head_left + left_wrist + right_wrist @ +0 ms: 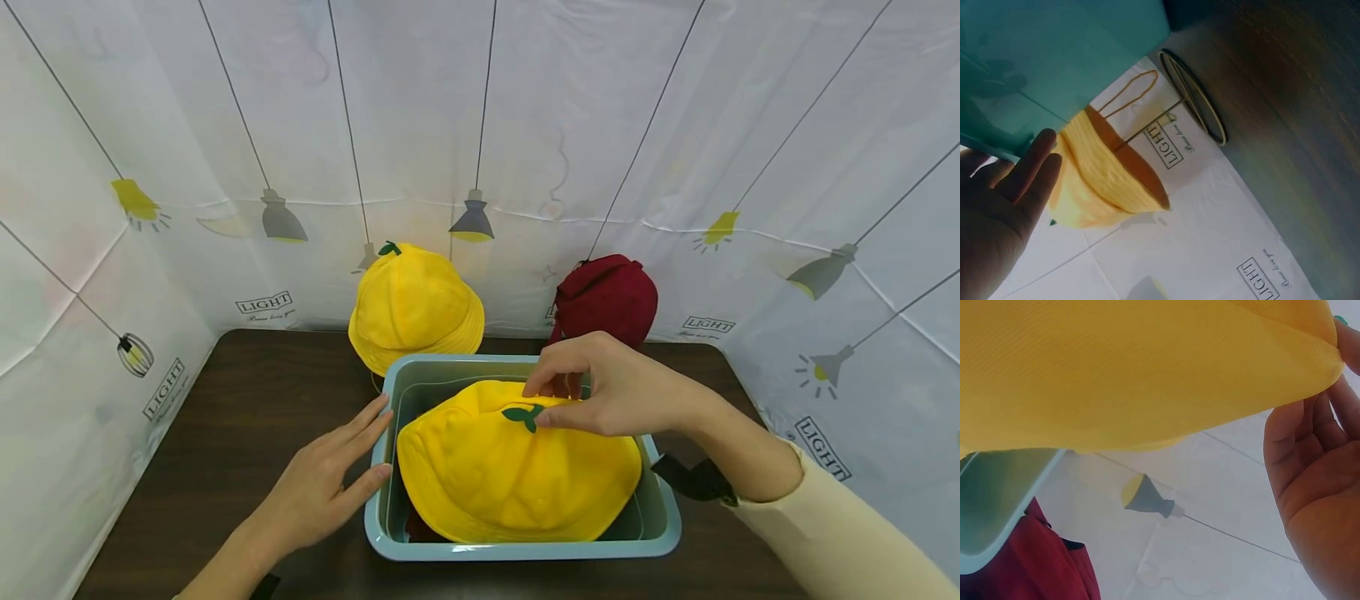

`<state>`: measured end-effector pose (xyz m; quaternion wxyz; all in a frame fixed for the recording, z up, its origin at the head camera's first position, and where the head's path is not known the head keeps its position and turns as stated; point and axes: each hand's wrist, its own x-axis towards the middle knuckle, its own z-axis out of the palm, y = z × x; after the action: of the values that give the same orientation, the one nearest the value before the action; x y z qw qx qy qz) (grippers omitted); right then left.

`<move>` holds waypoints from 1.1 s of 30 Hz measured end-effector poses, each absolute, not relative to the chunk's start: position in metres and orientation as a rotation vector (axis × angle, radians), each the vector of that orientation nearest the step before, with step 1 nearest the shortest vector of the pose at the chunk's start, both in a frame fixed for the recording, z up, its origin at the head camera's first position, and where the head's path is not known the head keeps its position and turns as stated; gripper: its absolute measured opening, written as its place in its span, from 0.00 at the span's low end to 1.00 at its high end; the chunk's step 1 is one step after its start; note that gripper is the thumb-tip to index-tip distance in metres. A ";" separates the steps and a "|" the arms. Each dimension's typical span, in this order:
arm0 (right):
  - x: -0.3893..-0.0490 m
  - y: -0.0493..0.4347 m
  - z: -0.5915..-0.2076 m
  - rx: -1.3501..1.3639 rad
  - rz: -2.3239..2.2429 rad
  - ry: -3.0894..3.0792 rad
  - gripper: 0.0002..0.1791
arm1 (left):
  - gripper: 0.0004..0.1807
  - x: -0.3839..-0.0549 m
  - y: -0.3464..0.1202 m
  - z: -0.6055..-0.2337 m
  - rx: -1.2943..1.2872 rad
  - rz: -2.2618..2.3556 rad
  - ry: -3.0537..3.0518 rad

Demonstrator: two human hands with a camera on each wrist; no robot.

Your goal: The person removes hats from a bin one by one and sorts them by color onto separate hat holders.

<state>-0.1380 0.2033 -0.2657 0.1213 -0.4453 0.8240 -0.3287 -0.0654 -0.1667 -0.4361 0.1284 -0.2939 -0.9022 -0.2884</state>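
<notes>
A yellow bucket hat (487,483) with a green leaf trim on its crown lies over a blue-green plastic basin (525,550). My right hand (611,387) pinches the crown cloth beside the leaf between thumb and fingers. In the right wrist view the hat's yellow cloth (1147,375) stretches away from the pinching fingers. My left hand (318,487) rests its extended fingertips on the basin's left rim. Under the hat's lower left edge a bit of dark red cloth (422,529) shows inside the basin; the rest there is hidden.
Behind the basin a second yellow hat (416,304) sits on a wire stand (1166,114) with a ring base. A dark red hat (609,300) stands at the back right. The brown table (247,417) meets white printed curtain (420,108) on its far and side edges.
</notes>
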 end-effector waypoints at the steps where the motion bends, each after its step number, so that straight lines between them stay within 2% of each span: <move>1: -0.138 0.203 -0.264 -1.295 -0.962 2.410 0.12 | 0.34 -0.065 -0.167 -0.436 -0.854 -0.838 -2.626; 8: -0.136 0.205 -0.255 -1.303 -1.005 2.428 0.13 | 0.35 -0.065 -0.166 -0.437 -0.851 -0.845 -2.641; 33: -0.143 0.208 -0.219 -1.607 -1.090 2.525 0.17 | 0.35 -0.065 -0.166 -0.437 -0.847 -0.864 -2.633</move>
<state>-0.1427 0.2078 -0.2187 -0.0220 -0.5044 0.7925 -0.3421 -0.0649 -0.1660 -0.4374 0.1218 -0.2901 -0.9019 -0.2960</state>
